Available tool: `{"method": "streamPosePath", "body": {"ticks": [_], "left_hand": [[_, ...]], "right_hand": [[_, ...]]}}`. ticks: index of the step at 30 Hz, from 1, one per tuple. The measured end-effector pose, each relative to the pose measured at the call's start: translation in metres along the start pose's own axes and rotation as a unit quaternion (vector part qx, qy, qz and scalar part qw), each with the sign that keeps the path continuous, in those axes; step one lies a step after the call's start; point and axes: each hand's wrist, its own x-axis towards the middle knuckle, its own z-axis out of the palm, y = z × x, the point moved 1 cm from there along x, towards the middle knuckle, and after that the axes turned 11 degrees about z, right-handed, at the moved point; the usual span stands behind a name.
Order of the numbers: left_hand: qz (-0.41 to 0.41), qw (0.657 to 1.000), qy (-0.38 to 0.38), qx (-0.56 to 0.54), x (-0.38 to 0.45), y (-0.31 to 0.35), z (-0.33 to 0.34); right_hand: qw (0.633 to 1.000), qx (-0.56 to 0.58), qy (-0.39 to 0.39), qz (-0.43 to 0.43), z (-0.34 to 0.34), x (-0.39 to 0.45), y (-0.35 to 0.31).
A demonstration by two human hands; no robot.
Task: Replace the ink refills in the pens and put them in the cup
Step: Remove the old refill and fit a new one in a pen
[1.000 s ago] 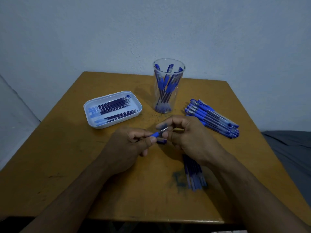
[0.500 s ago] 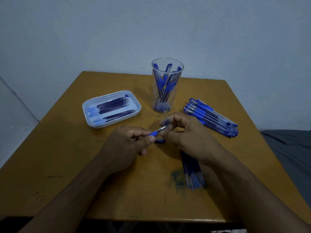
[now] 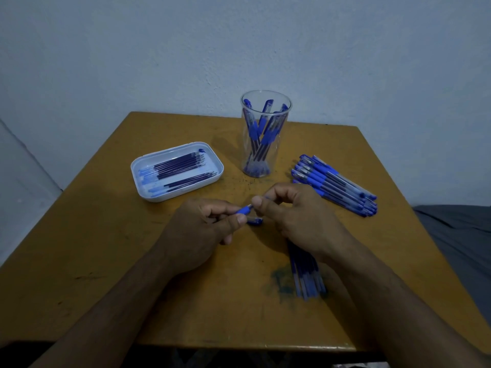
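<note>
My left hand (image 3: 198,232) grips a blue pen (image 3: 244,209) by its barrel at the table's middle. Thumb and fingers of my right hand (image 3: 297,219) pinch the pen's metal tip end. A blue cap (image 3: 255,221) lies on the table just below the two hands. Behind them stands a clear cup (image 3: 265,136) with several blue pens upright in it. At the left, a white tray (image 3: 148,195) holds several dark refills. More capped blue pens (image 3: 334,184) lie piled at the right.
The wooden table (image 3: 93,248) has a blue ink smear near its front. A bundle of refills (image 3: 305,274) lies there, partly under my right forearm. A pale wall stands behind the table, and grey fabric (image 3: 457,235) lies to the right.
My right fingers have closed in over the pen's metal tip, which showed more before. Both hands stay at the same spot.
</note>
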Motion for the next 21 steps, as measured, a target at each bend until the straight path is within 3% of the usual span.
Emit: {"method": "streamPosePath", "body": {"ticks": [6, 9, 13, 21], "left_hand": [[-0.017, 1.000, 0.007, -0.016, 0.000, 0.000, -0.001], [-0.030, 0.999, 0.018, -0.039, 0.001, 0.000, -0.001], [-0.039, 0.997, 0.046, -0.054, 0.002, 0.000, -0.001], [-0.034, 0.997, 0.046, -0.044, 0.003, 0.000, 0.000]], "right_hand": [[0.995, 0.094, -0.024, -0.004, -0.003, 0.000, -0.002], [0.995, 0.099, 0.027, -0.005, -0.005, 0.000, -0.002], [0.995, -0.009, 0.093, -0.017, -0.004, 0.000, 0.001], [0.967, -0.245, 0.050, -0.046, 0.015, -0.012, -0.003]]}}
